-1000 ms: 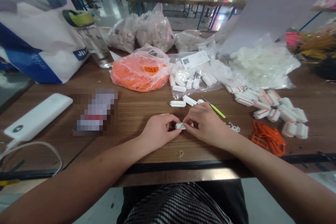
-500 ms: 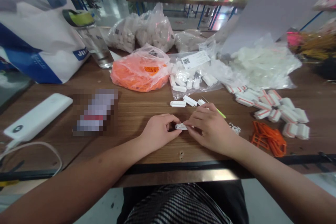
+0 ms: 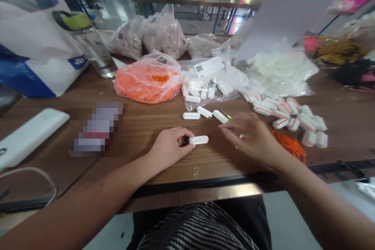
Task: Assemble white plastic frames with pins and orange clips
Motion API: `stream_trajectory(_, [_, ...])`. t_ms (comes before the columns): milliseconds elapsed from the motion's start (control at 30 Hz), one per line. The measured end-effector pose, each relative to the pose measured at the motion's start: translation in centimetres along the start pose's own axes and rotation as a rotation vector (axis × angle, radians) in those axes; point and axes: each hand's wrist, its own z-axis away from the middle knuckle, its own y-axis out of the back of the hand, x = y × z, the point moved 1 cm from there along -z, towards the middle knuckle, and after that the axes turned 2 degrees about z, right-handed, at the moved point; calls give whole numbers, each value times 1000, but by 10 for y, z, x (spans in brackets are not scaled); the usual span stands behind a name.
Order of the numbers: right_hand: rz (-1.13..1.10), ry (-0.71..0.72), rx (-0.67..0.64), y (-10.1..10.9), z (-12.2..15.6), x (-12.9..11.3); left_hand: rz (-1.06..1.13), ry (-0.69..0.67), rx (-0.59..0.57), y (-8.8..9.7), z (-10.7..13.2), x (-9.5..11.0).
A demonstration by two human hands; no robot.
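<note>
Thumb and fingers of my left hand (image 3: 166, 146) pinch the left end of a white plastic connector housing (image 3: 201, 139), its rows of small holes facing up. My right hand (image 3: 252, 138) is apart from it on the right, over the tabletop, its fingers smeared by motion. Small white bits (image 3: 241, 136) lie beneath that hand, partly hidden. Beyond the hands, a few more white housings (image 3: 191, 115) rest in a row. By them lies a thin metal pick with a yellow-green handle (image 3: 229, 116), partly covered by my right hand.
Orange plastic pieces (image 3: 288, 144) and a pile of white housings with orange stripes (image 3: 307, 122) lie at right. Behind stand a bag of orange parts (image 3: 149, 82), a bag of white housings (image 3: 205, 82) and a water bottle (image 3: 93, 50). A white power bank (image 3: 35, 136) is at left.
My right hand has left the connector housing and moved to the right, over the small white bits. My left hand keeps its hold. The whole view has shifted slightly.
</note>
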Motion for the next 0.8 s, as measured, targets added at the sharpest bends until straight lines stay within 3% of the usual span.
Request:
stream_trajectory(100, [70, -393, -144, 21, 12, 41, -6, -3, -1, 0, 0, 0])
stream_trajectory(167, [93, -506, -216, 29, 21, 61, -12, -12, -2, 0, -1, 0])
stream_trajectory(333, [122, -554, -236, 21, 33, 79, -24, -14, -4, 1, -2, 1])
stream_trajectory(800, [92, -610, -285, 18, 37, 71, -24, -32, 2, 1, -2, 0])
